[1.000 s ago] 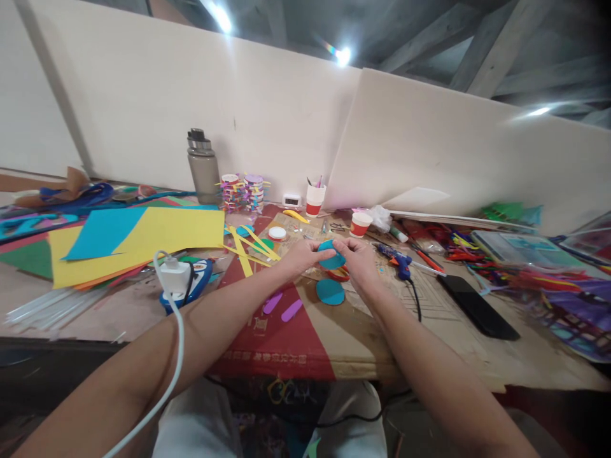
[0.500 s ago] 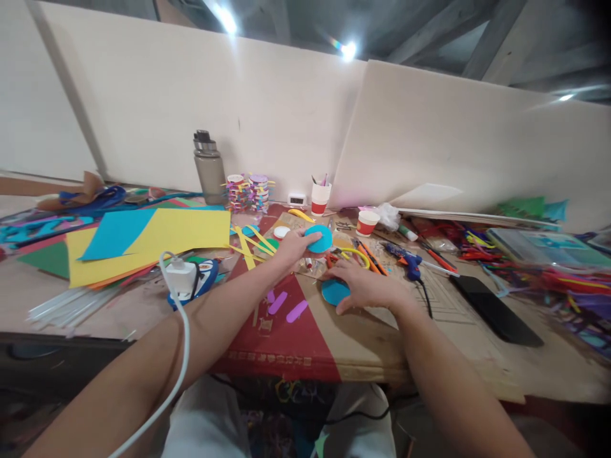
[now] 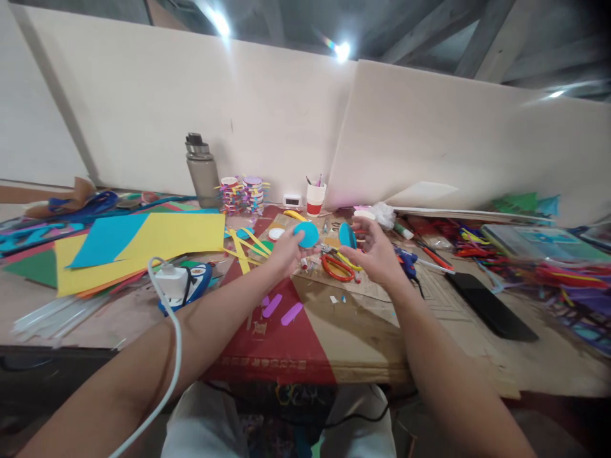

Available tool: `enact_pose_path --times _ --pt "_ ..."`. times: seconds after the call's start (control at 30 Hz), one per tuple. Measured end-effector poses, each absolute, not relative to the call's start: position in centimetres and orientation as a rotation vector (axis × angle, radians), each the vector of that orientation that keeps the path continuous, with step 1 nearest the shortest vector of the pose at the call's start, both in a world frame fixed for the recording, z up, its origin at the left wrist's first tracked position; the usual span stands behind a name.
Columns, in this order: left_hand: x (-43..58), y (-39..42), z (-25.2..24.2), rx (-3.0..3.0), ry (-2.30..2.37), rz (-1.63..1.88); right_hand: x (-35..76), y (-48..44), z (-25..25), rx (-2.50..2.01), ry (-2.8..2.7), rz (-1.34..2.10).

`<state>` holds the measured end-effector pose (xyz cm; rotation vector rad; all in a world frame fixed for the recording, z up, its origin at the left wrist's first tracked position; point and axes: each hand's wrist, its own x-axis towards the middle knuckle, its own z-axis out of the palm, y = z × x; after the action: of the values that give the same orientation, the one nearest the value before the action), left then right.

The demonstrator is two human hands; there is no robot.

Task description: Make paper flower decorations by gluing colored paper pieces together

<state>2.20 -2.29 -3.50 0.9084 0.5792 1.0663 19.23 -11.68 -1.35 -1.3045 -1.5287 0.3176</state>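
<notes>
Between the thumb and fingers of my left hand [image 3: 285, 252] is a blue disc [image 3: 307, 235], its flat face toward me. My right hand [image 3: 375, 250] holds a second blue disc [image 3: 345, 235] by its edge, tilted almost edge-on. Both discs are raised above the cardboard, a short gap apart. Under and between the hands lie red-handled scissors [image 3: 337, 268]. Purple strips [image 3: 291, 314] and small paper scraps [image 3: 333, 299] lie nearer to me. Left of my left hand are yellow strips [image 3: 242, 257] and a white lid [image 3: 275, 234].
A grey bottle [image 3: 203, 175], two decorated cups [image 3: 253, 196] and a red-and-white cup [image 3: 315, 198] with pens stand at the back. Coloured sheets [image 3: 184, 232] and a white plug [image 3: 172, 280] with its cable are left. Right are a glue gun [image 3: 407, 262] and a black phone [image 3: 491, 306].
My right hand has lifted its blue disc off the cardboard and turned it on edge beside the other. My left hand still holds its disc. The scissors now show more fully.
</notes>
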Motion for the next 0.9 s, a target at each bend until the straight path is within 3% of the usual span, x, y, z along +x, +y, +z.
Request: enact_pose_path --times 0.2,0.6,0.77,0.9 --pt "3.6 -5.0 -3.3 0.825 0.371 0.832 17.1 -11.1 -2.8 -1.401 -1.780 -0.085" --pt "3.4 -4.6 -3.6 0.863 0.298 0.626 17.6 -10.8 -3.5 -1.397 -1.794 -0.259" --pt "3.6 -4.9 -4.2 1.031 0.341 0.803 17.3 -10.5 -4.1 -1.380 -1.875 -0.319" --pt "3.3 -4.8 -4.5 1.299 0.588 0.958 17.2 -10.6 -4.2 -1.368 -1.870 -0.160"
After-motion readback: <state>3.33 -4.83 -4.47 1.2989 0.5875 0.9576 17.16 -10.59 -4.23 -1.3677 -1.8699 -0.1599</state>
